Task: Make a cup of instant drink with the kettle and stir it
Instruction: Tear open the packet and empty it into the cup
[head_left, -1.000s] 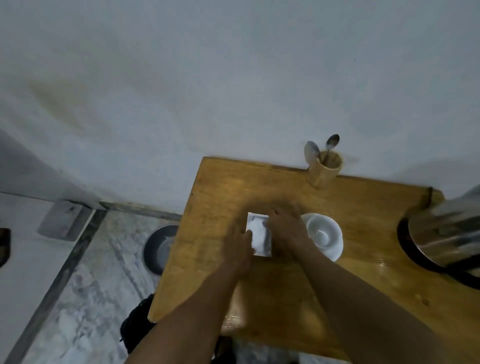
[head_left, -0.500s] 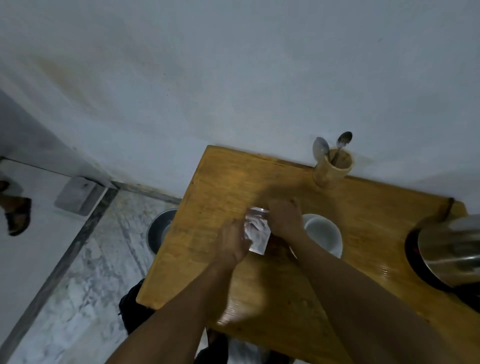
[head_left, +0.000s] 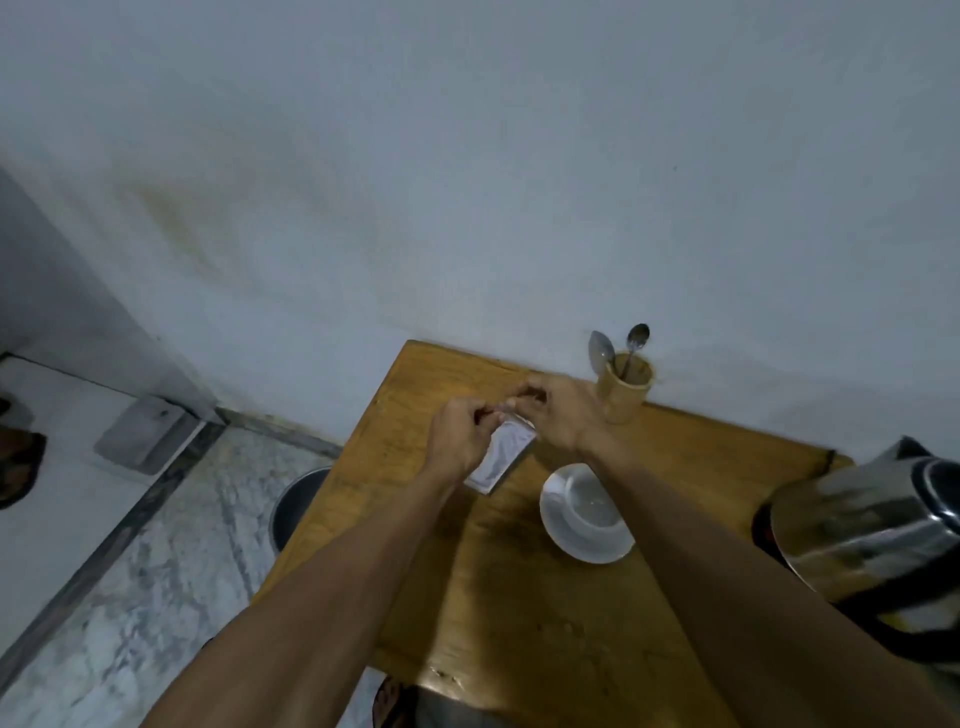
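Observation:
A small silvery-white sachet (head_left: 501, 457) hangs above the wooden table (head_left: 545, 613), pinched at its top edge by both hands. My left hand (head_left: 460, 439) grips the top left corner and my right hand (head_left: 558, 410) grips the top right. A white cup (head_left: 592, 506) stands on a white saucer (head_left: 569, 543) just right of the sachet, partly crossed by my right forearm. The steel kettle (head_left: 862, 530) sits at the table's right edge. Two spoons (head_left: 631, 345) stand in a wooden holder (head_left: 623, 389) at the back by the wall.
The table stands against a pale wall. A dark round metal bowl (head_left: 296, 506) sits on the marble floor left of the table. A grey flat block (head_left: 140, 434) lies on the floor further left. A sandalled foot shows at the far left edge.
Both hands have lifted the sachet off the table and raised it toward the wall, now pinching its top edge. The cup and saucer are now uncovered.

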